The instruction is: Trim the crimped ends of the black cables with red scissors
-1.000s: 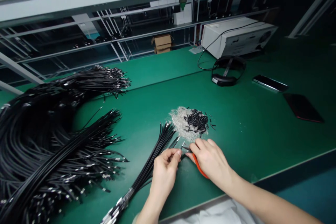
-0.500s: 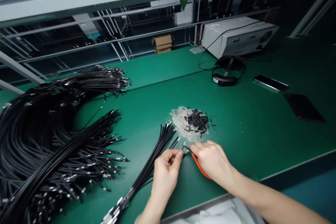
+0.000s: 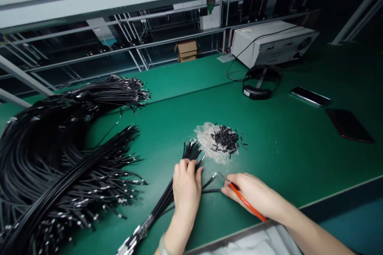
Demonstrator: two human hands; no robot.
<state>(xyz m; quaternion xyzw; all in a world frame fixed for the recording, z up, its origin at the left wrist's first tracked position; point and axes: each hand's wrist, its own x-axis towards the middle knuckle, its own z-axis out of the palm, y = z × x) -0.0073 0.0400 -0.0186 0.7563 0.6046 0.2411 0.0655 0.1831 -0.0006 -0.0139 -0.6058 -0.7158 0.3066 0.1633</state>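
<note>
My left hand point(image 3: 187, 185) lies over a small bundle of black cables point(image 3: 167, 197), its fingertips resting on the stripped ends near the top of the bundle. My right hand point(image 3: 254, 195) grips an orange-handled tool point(image 3: 243, 200) whose metal tip points up and left. One loose black cable point(image 3: 209, 185) lies between the two hands, close to my right fingers. Just beyond the hands sits a pile of short black sleeve pieces point(image 3: 226, 138) on pale wire trimmings point(image 3: 208, 139).
A large heap of black cables point(image 3: 56, 155) covers the left of the green bench point(image 3: 284, 155). At the far right stand a white machine point(image 3: 271, 42), a black headset point(image 3: 261, 81), a phone point(image 3: 311, 96) and a dark tablet point(image 3: 348, 124). A cardboard box point(image 3: 186, 50) sits behind.
My left hand let go of the cable end and moved up-left onto the bundle. My right hand drew back toward me and rightward with the tool; a single cable now lies on the bench.
</note>
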